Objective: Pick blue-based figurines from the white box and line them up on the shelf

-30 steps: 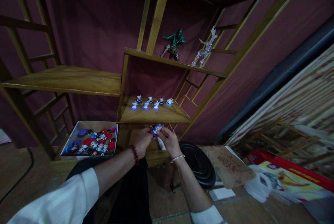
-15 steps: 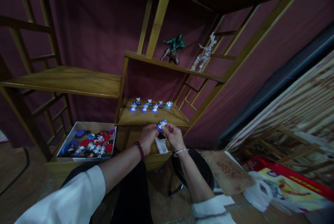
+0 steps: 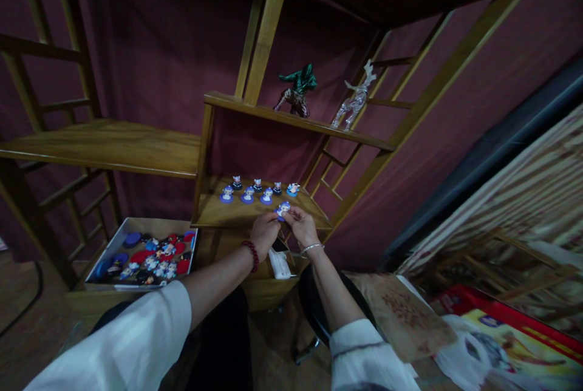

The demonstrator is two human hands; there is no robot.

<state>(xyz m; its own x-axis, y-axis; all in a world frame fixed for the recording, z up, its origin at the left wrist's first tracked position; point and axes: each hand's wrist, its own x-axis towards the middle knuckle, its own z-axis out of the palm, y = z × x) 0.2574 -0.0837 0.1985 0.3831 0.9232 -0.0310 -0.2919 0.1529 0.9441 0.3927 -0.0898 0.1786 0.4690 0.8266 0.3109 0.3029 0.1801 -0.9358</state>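
Between my two hands is a small purple-and-white figurine (image 3: pixel 283 208) on a round purple base, held upright at the front edge of the low shelf (image 3: pixel 214 215). My left hand (image 3: pixel 264 234) has its fingertips closed on the base side. Pinching the figurine from the right is my right hand (image 3: pixel 301 227). Three similar purple figurines, among them the middle one (image 3: pixel 248 195), stand in a front row on the shelf. Behind them is a row of small dark-based figurines (image 3: pixel 257 184), with a blue-based one (image 3: pixel 292 189) at its right end.
A shallow box (image 3: pixel 98 257) of jumbled figurines and bases sits at lower left. Overhead, a shelf board (image 3: pixel 255 113) carries a green-and-brown figure (image 3: pixel 298 88) and a clear deer (image 3: pixel 354 99). A black stool (image 3: pixel 314 312), paper bag (image 3: pixel 405 312) and red-yellow box (image 3: pixel 523 336) lie at right.
Both hands have moved slightly up and forward with the figurine, bringing it closer to the front row on the shelf. The view has shifted a little.
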